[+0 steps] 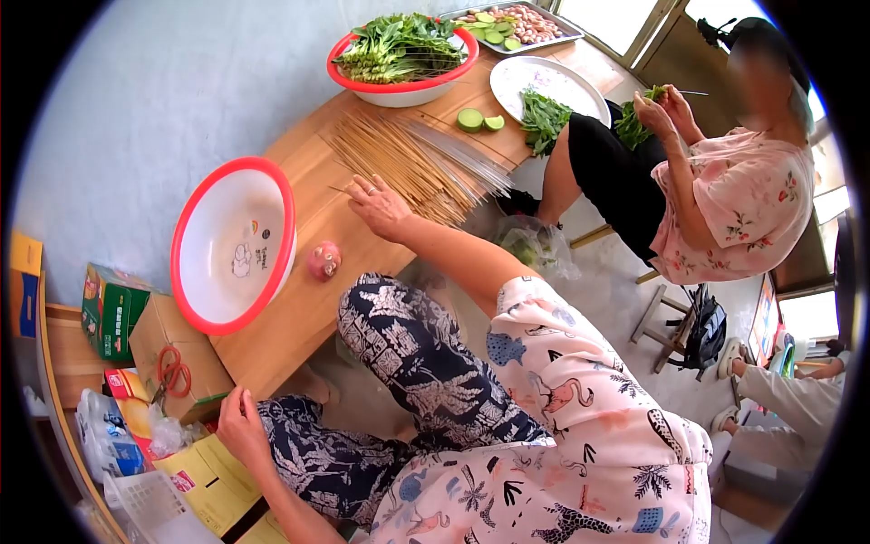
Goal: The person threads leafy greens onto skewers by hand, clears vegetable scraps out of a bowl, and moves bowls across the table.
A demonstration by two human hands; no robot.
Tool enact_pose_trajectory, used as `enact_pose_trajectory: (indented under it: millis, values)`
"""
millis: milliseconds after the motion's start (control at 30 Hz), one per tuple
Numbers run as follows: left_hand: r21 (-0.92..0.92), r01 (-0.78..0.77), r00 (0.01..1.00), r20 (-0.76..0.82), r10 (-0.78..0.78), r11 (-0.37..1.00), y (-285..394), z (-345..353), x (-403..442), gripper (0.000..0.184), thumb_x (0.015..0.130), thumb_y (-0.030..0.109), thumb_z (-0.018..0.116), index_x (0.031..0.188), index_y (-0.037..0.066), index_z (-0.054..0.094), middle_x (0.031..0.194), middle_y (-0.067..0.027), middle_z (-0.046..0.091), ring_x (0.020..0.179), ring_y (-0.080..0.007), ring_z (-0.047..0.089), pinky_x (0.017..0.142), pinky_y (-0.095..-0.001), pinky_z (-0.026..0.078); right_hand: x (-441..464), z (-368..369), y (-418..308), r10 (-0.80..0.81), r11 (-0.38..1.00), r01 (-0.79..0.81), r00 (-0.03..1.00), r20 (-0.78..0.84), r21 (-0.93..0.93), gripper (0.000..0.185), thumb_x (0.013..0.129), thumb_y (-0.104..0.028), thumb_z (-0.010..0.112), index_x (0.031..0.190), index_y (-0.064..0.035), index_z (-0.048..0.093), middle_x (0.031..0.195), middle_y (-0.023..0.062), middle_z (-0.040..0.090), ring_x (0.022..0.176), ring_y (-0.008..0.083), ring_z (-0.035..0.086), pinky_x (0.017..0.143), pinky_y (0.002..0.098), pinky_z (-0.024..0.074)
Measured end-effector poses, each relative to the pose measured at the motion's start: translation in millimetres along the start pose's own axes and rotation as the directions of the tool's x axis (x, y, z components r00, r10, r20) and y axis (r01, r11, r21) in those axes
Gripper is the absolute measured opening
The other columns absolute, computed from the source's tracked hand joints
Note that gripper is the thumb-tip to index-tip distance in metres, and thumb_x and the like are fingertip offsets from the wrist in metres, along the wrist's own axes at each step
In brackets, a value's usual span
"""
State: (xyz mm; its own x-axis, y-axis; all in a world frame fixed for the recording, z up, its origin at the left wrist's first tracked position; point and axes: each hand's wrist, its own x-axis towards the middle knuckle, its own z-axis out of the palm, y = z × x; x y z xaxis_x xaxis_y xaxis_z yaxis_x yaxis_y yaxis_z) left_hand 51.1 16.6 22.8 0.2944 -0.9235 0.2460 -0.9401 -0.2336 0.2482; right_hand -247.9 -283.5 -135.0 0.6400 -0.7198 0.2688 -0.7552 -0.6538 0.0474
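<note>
My right hand [381, 208] reaches over the wooden table, with a ring on one finger. Its fingertips are closed on the end of a thin bamboo skewer [338, 189]. Beside it lies a wide spread of bamboo skewers [390, 154], with paler, greyish sticks [462, 159] along one side. My left hand [242, 424] is at the table's near corner, fingers loosely bent and apart, with nothing visible in them. Between my hands are a white basin [213, 231] with a red rim, its inside bare, and a small round pink thing [324, 261] whose kind I cannot make out.
A red-rimmed basin of leafy greens [399, 54], a metal tray [566, 32] and cut green vegetable pieces [471, 120] are farther along the table [308, 317]. A co-worker [725, 190] handles greens by a white plate [580, 82]. Red-handled scissors [172, 370] and boxes [113, 308] are at left.
</note>
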Motion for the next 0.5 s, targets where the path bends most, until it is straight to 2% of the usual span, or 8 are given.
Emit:
enact_pose_trajectory:
  millis: [67, 133, 233, 367, 433, 467, 500]
  values:
    - [0.021, 0.013, 1.0, 0.005, -0.013, 1.0, -2, 1, 0, 0.017, 0.086, 0.013, 0.059, 0.095, 0.0, 0.066, 0.088, -0.0142, 0.066, 0.073, -0.0302, 0.063, 0.066, -0.0365, 0.049, 3, 2, 4, 0.015, 0.998, -0.012, 0.999, 0.051, -0.053, 0.033, 0.085, -0.017, 0.049, 0.115, -0.0055, 0.059, 0.136, 0.0087, 0.043, 0.135, 0.0275, 0.031, 0.107, 0.0463, 0.0254]
    - [0.024, 0.018, 1.0, 0.013, -0.018, 1.0, 0, -1, 1, 0.017, 0.086, 0.013, 0.059, 0.095, 0.0, 0.066, 0.088, -0.0141, 0.066, 0.074, -0.03, 0.063, 0.067, -0.0364, 0.049, 2, 14, 11, 0.114, 0.993, -0.113, 0.986, 0.119, -0.017, 0.036, 0.086, -0.018, 0.048, 0.117, -0.0051, 0.059, 0.138, 0.0096, 0.042, 0.135, 0.0272, 0.03, 0.107, 0.0468, 0.026]
    - [0.011, 0.019, 1.0, 0.02, -0.02, 1.0, 1, -1, 1, 0.018, 0.087, 0.013, 0.059, 0.096, 0.0, 0.066, 0.089, -0.014, 0.066, 0.075, -0.0296, 0.063, 0.068, -0.0364, 0.049, 0, 21, 21, 0.22, 0.975, -0.216, 0.969, 0.116, -0.045, 0.038, 0.085, -0.019, 0.049, 0.119, -0.0044, 0.058, 0.14, 0.0101, 0.04, 0.134, 0.0276, 0.03, 0.106, 0.0457, 0.0277]
    - [-0.002, 0.015, 1.0, 0.02, -0.015, 1.0, 3, -1, 3, 0.017, 0.087, 0.013, 0.059, 0.095, -0.001, 0.065, 0.089, -0.0141, 0.066, 0.076, -0.0294, 0.063, 0.069, -0.0364, 0.048, 0, 13, 21, 0.266, 0.964, -0.265, 0.96, 0.086, -0.023, 0.04, 0.084, -0.018, 0.05, 0.121, -0.0057, 0.056, 0.141, 0.0102, 0.039, 0.133, 0.029, 0.031, 0.105, 0.0435, 0.0296]
    - [0.0, 0.01, 1.0, 0.019, -0.01, 1.0, 2, 0, 4, 0.017, 0.087, 0.012, 0.059, 0.095, -0.001, 0.065, 0.089, -0.0142, 0.065, 0.076, -0.0296, 0.063, 0.068, -0.0364, 0.048, -1, 11, 21, 0.041, 0.998, -0.038, 0.998, -0.051, 0.042, 0.042, 0.081, -0.015, 0.052, 0.123, -0.0074, 0.055, 0.14, 0.01, 0.04, 0.133, 0.0278, 0.032, 0.106, 0.0408, 0.0302]
    - [-0.003, 0.004, 1.0, 0.017, -0.003, 1.0, 3, 1, 5, 0.016, 0.086, 0.012, 0.059, 0.095, -0.001, 0.065, 0.089, -0.0143, 0.065, 0.075, -0.0297, 0.063, 0.068, -0.0364, 0.048, -2, 11, 19, 0.04, 0.998, -0.038, 0.998, -0.052, 0.044, 0.042, 0.081, -0.015, 0.052, 0.123, -0.0074, 0.055, 0.14, 0.01, 0.04, 0.133, 0.0278, 0.032, 0.106, 0.0408, 0.0302]
    - [-0.002, 0.004, 1.0, 0.017, -0.004, 1.0, 3, 2, 5, 0.016, 0.086, 0.012, 0.059, 0.095, -0.001, 0.065, 0.089, -0.0143, 0.065, 0.075, -0.0297, 0.063, 0.068, -0.0364, 0.048, -3, 13, 16, -0.127, 0.985, 0.129, 0.992, -0.025, 0.115, 0.043, 0.08, -0.014, 0.053, 0.123, -0.0081, 0.054, 0.14, 0.0101, 0.041, 0.132, 0.0272, 0.033, 0.106, 0.0401, 0.0298]
